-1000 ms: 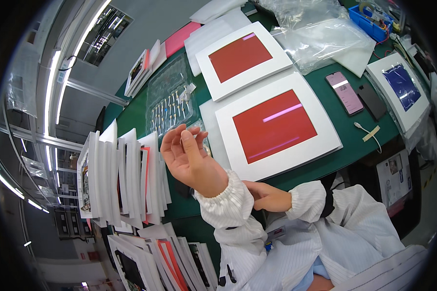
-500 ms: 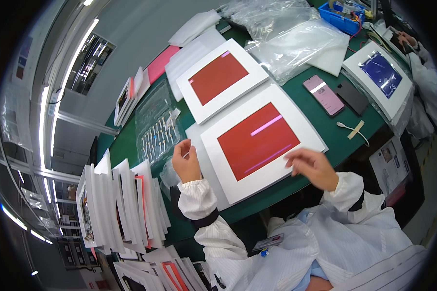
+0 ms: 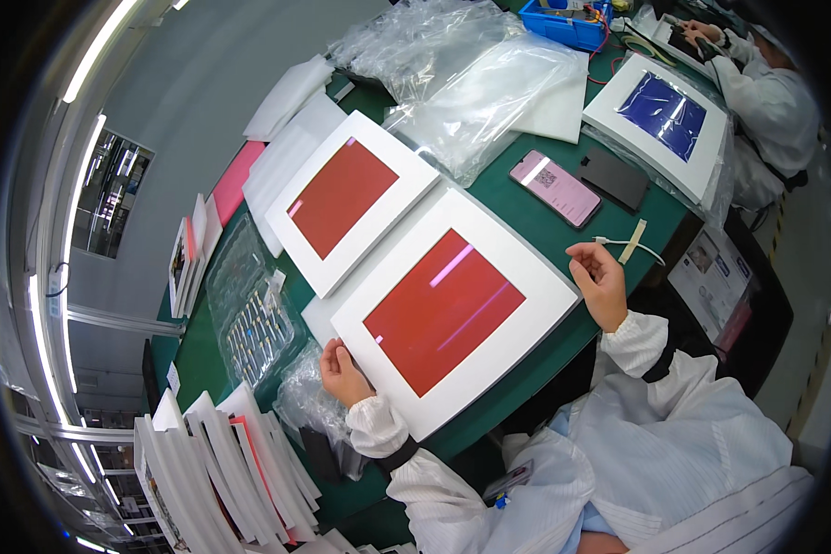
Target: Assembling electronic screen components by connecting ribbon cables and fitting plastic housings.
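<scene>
A square panel with a wide white border and a red middle [image 3: 485,392] lies flat before me, over a pale sheet. My left hand [image 3: 344,376] is at its left edge, fingers loosely curled; whether they touch the edge I cannot tell. Just off the right corner is my right hand [image 3: 602,286], thumb and bent fingers apart, with nothing visible between them. Behind lies a second white-bordered red panel [image 3: 268,210]. A phone with a lit pink screen [image 3: 554,188] and a dark flat block [image 3: 613,180] rest to the right.
Upright white-edged panels [image 3: 208,462] crowd the left. Near them are a clear tray of small parts [image 3: 254,332] and crumpled clear film [image 3: 309,388]. Clear plastic bags [image 3: 452,120] cover the back. A blue-centred panel [image 3: 609,115], white cable [image 3: 651,251] and co-worker [image 3: 771,111] are right.
My view has turned, so the table's things sit further left. My left hand has come to the front panel's left edge; my right hand has moved off its surface to beside the right corner.
</scene>
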### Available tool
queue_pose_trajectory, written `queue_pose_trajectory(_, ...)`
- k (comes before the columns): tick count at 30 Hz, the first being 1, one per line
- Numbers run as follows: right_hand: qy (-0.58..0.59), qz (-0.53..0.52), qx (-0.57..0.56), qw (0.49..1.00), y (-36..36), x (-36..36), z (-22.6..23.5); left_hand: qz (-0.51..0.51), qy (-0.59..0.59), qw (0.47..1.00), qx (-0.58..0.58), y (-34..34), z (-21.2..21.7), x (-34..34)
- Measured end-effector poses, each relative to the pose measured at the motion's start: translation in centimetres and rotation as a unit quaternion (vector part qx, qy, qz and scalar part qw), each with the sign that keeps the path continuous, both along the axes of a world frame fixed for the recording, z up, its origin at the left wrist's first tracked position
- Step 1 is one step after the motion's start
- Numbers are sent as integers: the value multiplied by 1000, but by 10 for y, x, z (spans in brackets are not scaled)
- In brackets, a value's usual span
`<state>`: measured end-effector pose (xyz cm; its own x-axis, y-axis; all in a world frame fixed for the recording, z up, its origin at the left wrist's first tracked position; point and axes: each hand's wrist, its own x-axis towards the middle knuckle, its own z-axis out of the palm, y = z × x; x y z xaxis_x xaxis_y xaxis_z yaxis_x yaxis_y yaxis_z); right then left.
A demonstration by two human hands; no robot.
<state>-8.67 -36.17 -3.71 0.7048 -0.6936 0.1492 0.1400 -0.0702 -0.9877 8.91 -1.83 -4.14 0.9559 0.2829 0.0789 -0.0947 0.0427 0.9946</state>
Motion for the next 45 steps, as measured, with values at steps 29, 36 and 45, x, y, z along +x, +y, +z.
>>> queue_pose_trajectory(29, -22, -19, -80, 996, -2, -3, -9, -9, -22, 997, 68, 3, -6, -1)
queue_pose_trajectory(36, -17, -24, -108, 994, -7, -2, -12, -4, -16, 998, 67, -2, -3, 0)
queue_pose_trajectory(45, -39, -33, -25, 998, -6, -5, -12, -6, -9, 998, 65, -2, -5, 0)
